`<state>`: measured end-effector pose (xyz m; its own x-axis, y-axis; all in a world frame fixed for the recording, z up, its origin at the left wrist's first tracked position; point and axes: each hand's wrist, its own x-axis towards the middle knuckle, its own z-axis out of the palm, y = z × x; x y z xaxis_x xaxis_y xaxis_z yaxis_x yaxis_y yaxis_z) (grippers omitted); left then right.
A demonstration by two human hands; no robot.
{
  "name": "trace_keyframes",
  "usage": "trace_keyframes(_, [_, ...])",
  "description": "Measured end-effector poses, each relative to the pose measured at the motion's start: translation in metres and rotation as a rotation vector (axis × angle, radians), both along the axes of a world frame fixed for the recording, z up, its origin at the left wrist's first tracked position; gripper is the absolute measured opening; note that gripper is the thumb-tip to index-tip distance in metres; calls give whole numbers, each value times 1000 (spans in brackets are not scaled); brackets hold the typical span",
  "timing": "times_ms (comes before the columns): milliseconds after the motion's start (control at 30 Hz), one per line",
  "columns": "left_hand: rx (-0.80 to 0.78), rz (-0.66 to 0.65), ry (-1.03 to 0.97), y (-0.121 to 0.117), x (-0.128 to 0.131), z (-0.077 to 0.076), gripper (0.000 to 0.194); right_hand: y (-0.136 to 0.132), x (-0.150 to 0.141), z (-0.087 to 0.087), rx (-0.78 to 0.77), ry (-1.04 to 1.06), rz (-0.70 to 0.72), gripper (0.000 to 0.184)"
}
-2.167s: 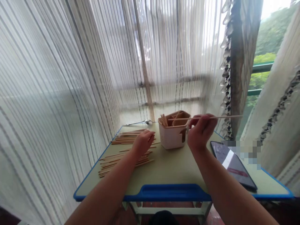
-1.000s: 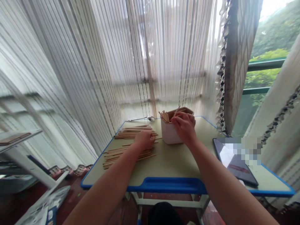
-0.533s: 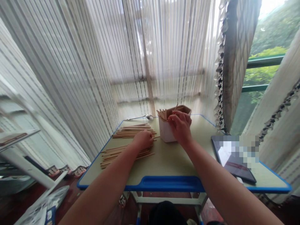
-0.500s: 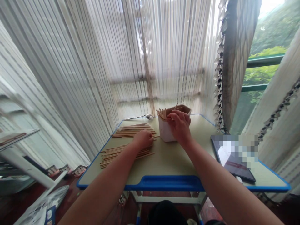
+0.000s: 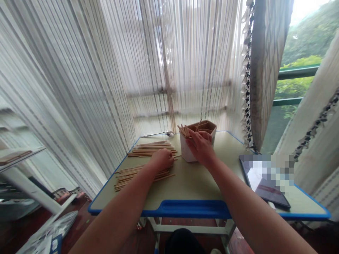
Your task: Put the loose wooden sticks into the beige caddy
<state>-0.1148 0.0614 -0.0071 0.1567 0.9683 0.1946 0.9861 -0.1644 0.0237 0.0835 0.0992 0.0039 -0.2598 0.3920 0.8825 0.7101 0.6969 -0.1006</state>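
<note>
My right hand (image 5: 201, 145) is at the front rim of a white utensil holder (image 5: 187, 152) with a brown inside, its fingertips closed around the chopsticks (image 5: 183, 130) that stand in the left compartment. On the table, my left hand (image 5: 162, 158) rests with curled fingers over loose chopsticks. A chopstick tip (image 5: 179, 156) pokes out past its knuckles, and the fingers hide the rest. One row of wooden chopsticks (image 5: 140, 151) lies beyond the left hand; a second group (image 5: 127, 178) lies nearer me, partly covered by my left forearm.
A metal spoon (image 5: 168, 133) lies at the table's far edge. On the right is a dark tablet (image 5: 265, 183). The table (image 5: 196, 187) has a blue rim and a blue front tray (image 5: 193, 208). Striped curtains (image 5: 196, 70) hang close behind it.
My right hand has shifted slightly left and down onto the chopsticks in the holder, and its fingers lie flatter. The left hand stays in place. The whole view has moved a little.
</note>
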Motion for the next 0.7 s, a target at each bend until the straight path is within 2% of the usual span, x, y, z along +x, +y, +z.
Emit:
trace_keyframes(267, [-8, -10, -21, -2, 1, 2, 23, -1, -3, 0, 30, -6, -84, 27])
trace_keyframes(700, [-33, 30, -22, 9, -6, -7, 20, -6, -8, -1, 100, 72, -53, 27])
